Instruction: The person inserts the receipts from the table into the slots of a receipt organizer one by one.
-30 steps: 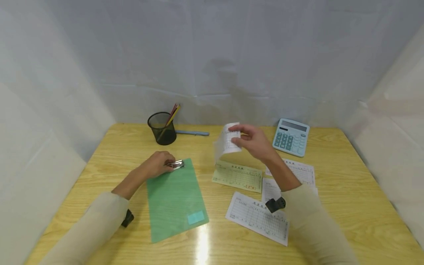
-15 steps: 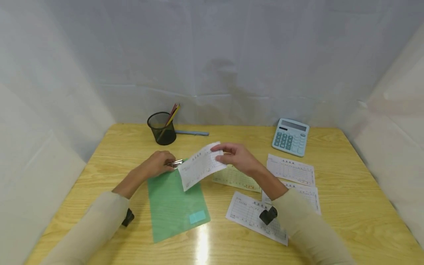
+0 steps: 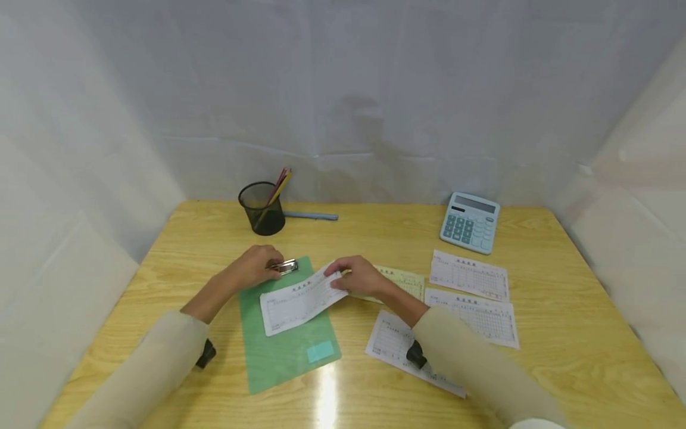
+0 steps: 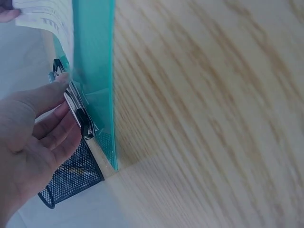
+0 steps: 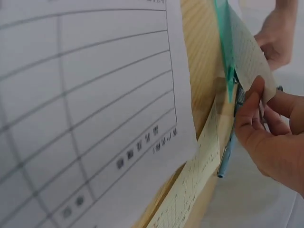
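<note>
Slightly bowed wht slip [image 3: 295,305] w/ dk print, over grn clipboard [image 3: 284,363]

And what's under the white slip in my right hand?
Mostly the green folder, showing above and below the white slip; anything on the covered part can't be seen.

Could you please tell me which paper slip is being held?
The white slip over the green clipboard, pinched by the right hand; the yellow slip and three other white slips lie on the table.

Room beyond right hand [image 3: 360,276]; calculator [image 3: 470,223] blocks rightward
</note>
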The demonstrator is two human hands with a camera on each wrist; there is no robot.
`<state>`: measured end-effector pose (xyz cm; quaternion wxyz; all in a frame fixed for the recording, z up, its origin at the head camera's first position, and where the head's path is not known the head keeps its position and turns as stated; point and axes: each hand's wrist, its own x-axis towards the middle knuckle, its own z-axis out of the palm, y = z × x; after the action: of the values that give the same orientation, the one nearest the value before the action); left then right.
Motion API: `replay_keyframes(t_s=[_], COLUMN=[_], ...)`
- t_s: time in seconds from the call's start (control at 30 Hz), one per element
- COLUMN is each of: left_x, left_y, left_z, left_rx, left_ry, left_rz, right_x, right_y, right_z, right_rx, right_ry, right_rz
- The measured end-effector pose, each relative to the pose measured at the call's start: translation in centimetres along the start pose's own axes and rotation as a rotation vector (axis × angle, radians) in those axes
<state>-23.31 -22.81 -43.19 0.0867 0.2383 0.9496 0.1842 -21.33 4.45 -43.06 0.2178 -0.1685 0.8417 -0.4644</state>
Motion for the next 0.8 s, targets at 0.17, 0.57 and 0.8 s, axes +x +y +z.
replay_keyframes(t_s=[0.17, 0.57, 0.8], left_x=[0.0, -0.5, -0.7], left_y=[0.2, 0.7, 1.1], left_z=[-0.2, -0.2, 0.3], left_rx=[0.013, 0.097, 0.235], left_ry=[-0.021, 0.022, 0.049], left_rz=[-0.008, 0.058, 0.131], right_x=[0.9, 2.7, 3.3], right_y=[-0.2, -1.9, -2.4], right_z=[1.3, 3.5, 4.3], right_rx=[-0.124, -0.264, -0.296], right_ry=[0.048, 0.06, 0.054], right_rz=[0.038, 0.046, 0.068])
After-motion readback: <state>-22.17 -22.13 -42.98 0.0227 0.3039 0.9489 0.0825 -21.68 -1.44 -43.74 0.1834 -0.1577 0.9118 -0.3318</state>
